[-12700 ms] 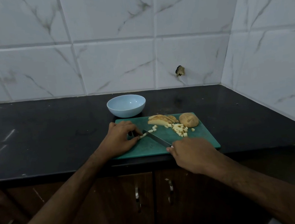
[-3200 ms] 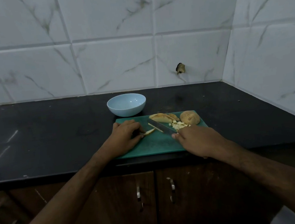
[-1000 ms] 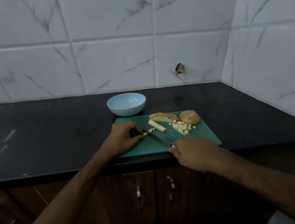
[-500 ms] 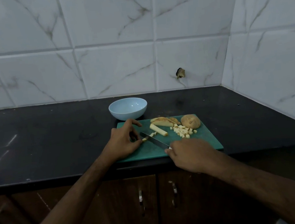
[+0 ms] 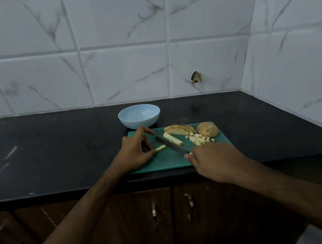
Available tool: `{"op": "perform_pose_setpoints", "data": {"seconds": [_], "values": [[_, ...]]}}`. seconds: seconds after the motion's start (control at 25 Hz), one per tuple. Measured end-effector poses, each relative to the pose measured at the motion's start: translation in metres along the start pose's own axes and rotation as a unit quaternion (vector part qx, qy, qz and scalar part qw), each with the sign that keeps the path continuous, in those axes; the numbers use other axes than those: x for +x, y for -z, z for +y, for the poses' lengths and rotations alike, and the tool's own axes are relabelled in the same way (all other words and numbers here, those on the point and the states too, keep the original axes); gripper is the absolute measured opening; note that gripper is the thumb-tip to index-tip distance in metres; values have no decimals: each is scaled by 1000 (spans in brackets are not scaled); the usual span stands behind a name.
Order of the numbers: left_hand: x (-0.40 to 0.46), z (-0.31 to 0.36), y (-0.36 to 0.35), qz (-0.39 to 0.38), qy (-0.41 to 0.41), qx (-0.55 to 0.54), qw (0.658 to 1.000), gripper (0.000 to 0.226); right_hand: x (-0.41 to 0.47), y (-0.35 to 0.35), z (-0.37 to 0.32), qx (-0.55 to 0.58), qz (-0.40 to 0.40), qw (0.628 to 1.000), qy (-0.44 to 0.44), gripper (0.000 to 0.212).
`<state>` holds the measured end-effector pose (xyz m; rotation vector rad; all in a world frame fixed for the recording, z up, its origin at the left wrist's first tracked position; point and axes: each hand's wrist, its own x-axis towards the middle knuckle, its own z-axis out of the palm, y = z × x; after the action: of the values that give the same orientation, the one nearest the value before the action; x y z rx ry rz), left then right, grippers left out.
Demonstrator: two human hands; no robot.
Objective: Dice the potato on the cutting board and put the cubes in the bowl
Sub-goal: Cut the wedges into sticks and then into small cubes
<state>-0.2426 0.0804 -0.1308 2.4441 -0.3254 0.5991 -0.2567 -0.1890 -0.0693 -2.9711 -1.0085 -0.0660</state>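
Fingertips of our left hand (image 5: 134, 153) pinch a short potato strip (image 5: 160, 148), its length running away rightward toward the knife (image 5: 171, 145) clenched in our right hand (image 5: 215, 161). Beyond lie cubes (image 5: 198, 140), then the bowl (image 5: 139, 116).

Black countertop (image 5: 51, 151) below marbled wall tiles (image 5: 122, 72); brown cabinet doors (image 5: 137, 221) beneath.

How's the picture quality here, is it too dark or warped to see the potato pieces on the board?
Head view: dim and underexposed, the black countertop and cabinets nearly lose detail; wide-angle bending curves the tile lines; faint glare streaks lie on the counter's left. The pale potato cubes on the green cutting board stay readable, though small and soft.
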Motion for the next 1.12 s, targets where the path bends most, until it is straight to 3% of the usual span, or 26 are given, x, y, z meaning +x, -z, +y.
{"op": "perform_pose_setpoints", "data": {"seconds": [0.48,0.96,1.12], "values": [[1,-7,-3,6,-30,26,999,44,11,-17,0,70,-51,996,-9,42],[23,14,-13,-139,11,164,977,42,15,1,38,44,-49,995,-73,43],[33,14,-19,-152,7,141,978,35,14,4,46,55,-44,995,-71,43]]}}
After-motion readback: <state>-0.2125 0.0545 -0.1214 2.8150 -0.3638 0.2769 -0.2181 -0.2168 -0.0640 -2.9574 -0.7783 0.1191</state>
